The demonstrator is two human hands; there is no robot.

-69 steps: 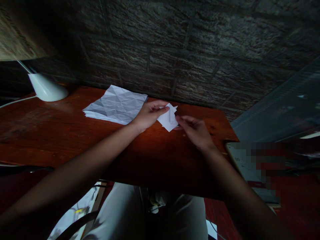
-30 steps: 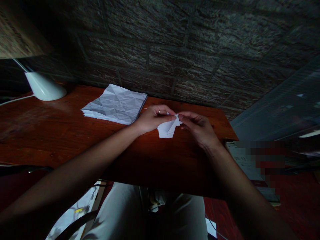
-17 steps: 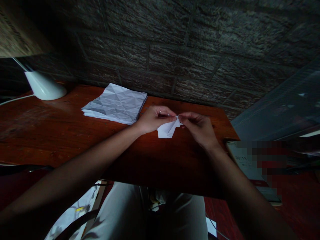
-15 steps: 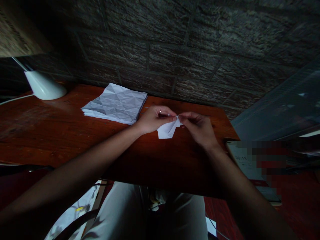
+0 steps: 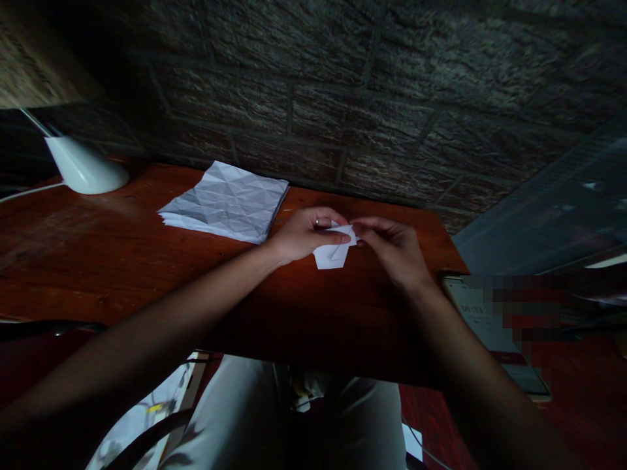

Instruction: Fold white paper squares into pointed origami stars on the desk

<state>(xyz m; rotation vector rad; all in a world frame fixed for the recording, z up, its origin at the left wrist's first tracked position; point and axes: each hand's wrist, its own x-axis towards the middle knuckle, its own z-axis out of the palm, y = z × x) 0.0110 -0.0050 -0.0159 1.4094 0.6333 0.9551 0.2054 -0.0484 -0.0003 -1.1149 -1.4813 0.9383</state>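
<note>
Between my two hands is a small folded piece of white paper (image 5: pixel 331 256), held just above the wooden desk. My left hand (image 5: pixel 306 236) grips it from the left, its thumb lying across the front face and its fingers behind. At the paper's upper right corner, my right hand (image 5: pixel 390 247) pinches the edge between thumb and fingertips. The paper's lower part hangs free with a flat bottom edge and slanted sides. The fingers behind the paper are partly hidden.
A stack of creased white paper sheets (image 5: pixel 228 199) lies left of my hands on the desk (image 5: pixel 78 261). Farther left stands a lamp with a white base (image 5: pixel 91 168). A rough brick wall (image 5: pixel 313 104) rises behind the desk. A screen-like device (image 5: pixel 490 326) is at the right edge.
The folded paper's front flap now lies flatter, and its lower edge has shifted slightly right. My left thumb has slid further across it. My right hand still pinches the right corner.
</note>
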